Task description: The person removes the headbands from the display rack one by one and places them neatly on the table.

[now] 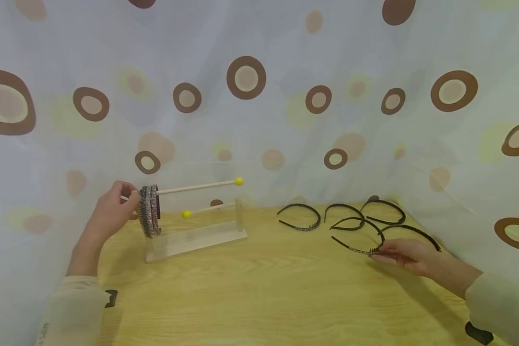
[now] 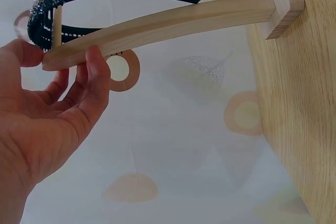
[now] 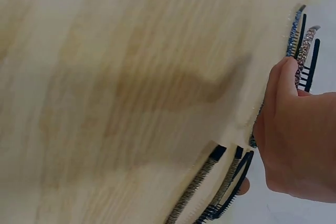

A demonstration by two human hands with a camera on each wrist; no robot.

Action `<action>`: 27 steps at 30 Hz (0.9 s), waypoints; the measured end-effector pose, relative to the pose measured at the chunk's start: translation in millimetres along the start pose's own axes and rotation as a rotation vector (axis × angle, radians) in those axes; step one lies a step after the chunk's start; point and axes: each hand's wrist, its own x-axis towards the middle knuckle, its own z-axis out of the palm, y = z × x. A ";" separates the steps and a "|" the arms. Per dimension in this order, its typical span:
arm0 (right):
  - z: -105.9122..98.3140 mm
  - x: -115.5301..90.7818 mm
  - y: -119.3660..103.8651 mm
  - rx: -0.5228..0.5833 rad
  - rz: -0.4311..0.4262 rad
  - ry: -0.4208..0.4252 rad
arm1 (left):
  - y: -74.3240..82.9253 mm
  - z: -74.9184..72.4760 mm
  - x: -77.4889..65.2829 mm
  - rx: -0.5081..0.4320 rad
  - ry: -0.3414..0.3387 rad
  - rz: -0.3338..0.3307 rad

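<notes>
My left hand (image 1: 114, 211) grips the top of an upright post (image 2: 173, 24) of a wooden stand (image 1: 196, 240), thumb and fingertips on its end. Beside those fingers, several glittery, toothed headbands (image 1: 147, 211) hang bunched on the upper dowel (image 1: 194, 187), which ends in a yellow ball (image 1: 239, 181). Over to the right, my right hand (image 1: 408, 254) pinches a thin black headband (image 1: 358, 250) by its glittery, toothed side. That headband's open ends point left, toward the stand. The right wrist view shows a rhinestone-covered band (image 3: 304, 51) at the thumb, its lower part hidden by the hand.
Several more headbands lie at the table's back right, among them one with a glittery side (image 1: 310, 228) and a plain dark one (image 1: 400, 219). A lower dowel (image 1: 212, 208) with its own yellow ball (image 1: 186, 214) juts from the stand. A patterned curtain (image 1: 277, 120) borders the wooden table (image 1: 259, 293).
</notes>
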 end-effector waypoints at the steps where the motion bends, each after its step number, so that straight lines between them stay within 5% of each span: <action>1: -1.4 -0.7 2.3 -0.007 0.002 0.009 | 0.6 -0.5 -0.1 0.003 0.000 0.000; 16: -10.3 3.1 15.6 -0.054 -0.027 0.081 | 1.2 1.8 1.1 -0.008 0.009 0.010; 22: -11.4 0.3 10.4 -0.231 -0.059 0.064 | 2.0 0.9 1.4 -0.005 0.011 0.013; 27: -13.0 1.4 4.0 -0.521 -0.086 0.087 | 0.7 0.8 0.1 -0.004 0.009 0.009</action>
